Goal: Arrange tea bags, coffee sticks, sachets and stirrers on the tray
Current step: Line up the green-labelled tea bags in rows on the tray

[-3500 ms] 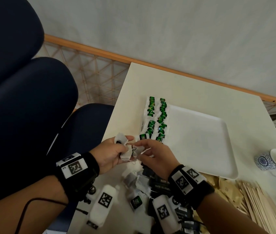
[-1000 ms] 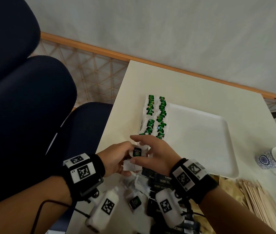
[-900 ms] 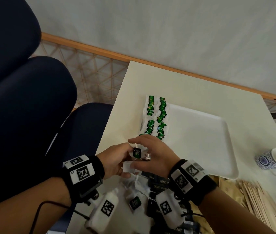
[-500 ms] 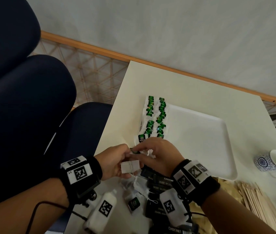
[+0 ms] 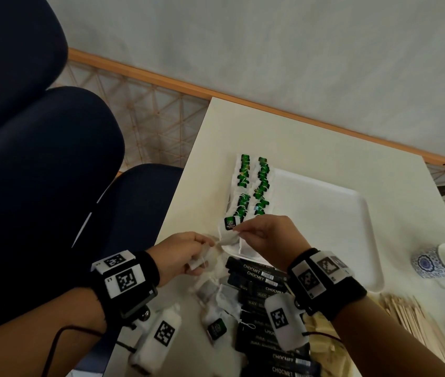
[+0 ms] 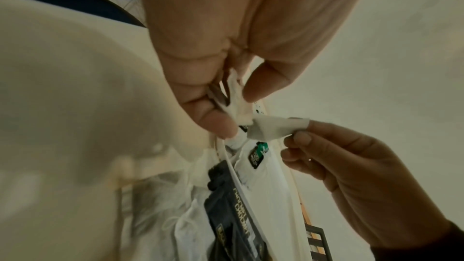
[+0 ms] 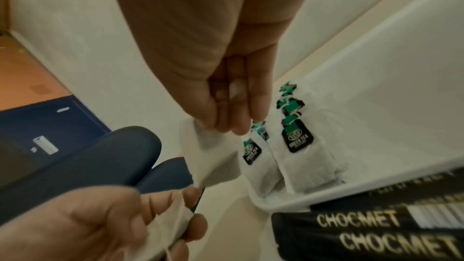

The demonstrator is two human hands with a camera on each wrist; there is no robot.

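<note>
A: White paper is what both hands work on, low and centre in the head view; the right hand (image 5: 267,240) pinches a tea bag (image 7: 211,158) by its top edge between thumb and fingertips, just over the near left corner of the tray (image 5: 362,240).

B: And the left hand (image 5: 186,251)?

A: Its fingers are curled around a second tea bag (image 7: 165,231), crumpled in the grip, with the string trailing down; the two bags sit just beside each other, and whether they touch I cannot tell.

B: Where are the rest of the tea bags?

A: Two rows of tea bags (image 5: 252,186) with green tags lie along the left side of the tray, overlapping, running toward the upper part of the frame; more loose tea bags (image 5: 215,308) lie in a heap on the tabletop (image 5: 297,137) at lower centre, between the wrists.

B: The coffee?

A: Black coffee sticks (image 5: 259,270) marked CHOCMET lie piled on the tabletop against the tray's near edge, under the right wrist; pale sachets (image 5: 322,338) show beside them at lower right, partly hidden by the forearm.

B: Stirrers?

A: Wooden stirrers (image 5: 411,322) lie in a bundle at the lower right of the frame, off the tray; blue-patterned cups (image 5: 439,262) stand at the right edge.
</note>
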